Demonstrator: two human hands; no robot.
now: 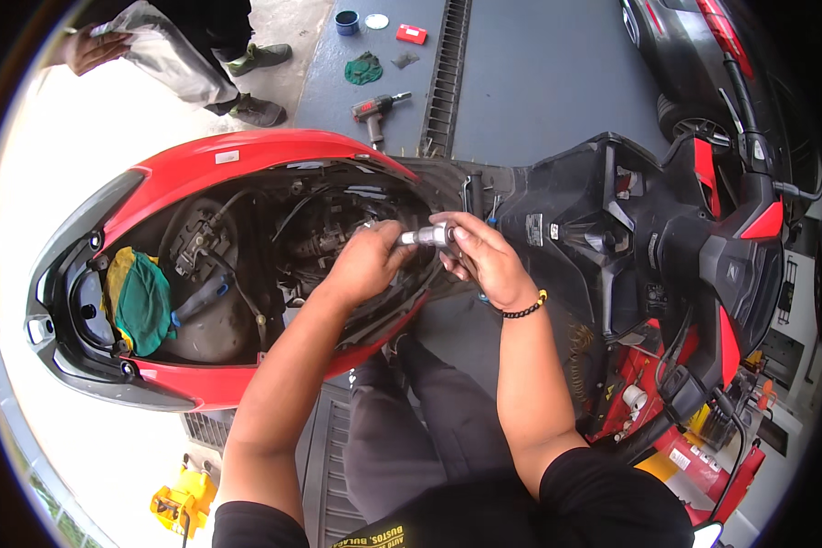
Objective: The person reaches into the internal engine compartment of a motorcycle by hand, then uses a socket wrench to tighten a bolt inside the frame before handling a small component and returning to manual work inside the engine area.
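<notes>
Above the open engine bay [292,196] of a red and black scooter [274,146], my two hands meet around a silver socket wrench [420,237]. My right hand [491,260], with a beaded bracelet at the wrist, wraps around its round ratchet head. At the other end, the fingers of my left hand [363,263] are closed on the socket; its tip is hidden behind them. Hoses and engine parts lie below my left hand. A green and yellow cloth [142,301] rests in the scooter's tail, beside a blue-handled tool [201,297].
On the grey floor beyond the scooter lie an impact wrench [373,111], a green rag [363,68], a red case [411,34] and a blue cup [346,23]. Another person's hand [93,47] holds a plastic bag [169,55]. A car [694,64] stands far right.
</notes>
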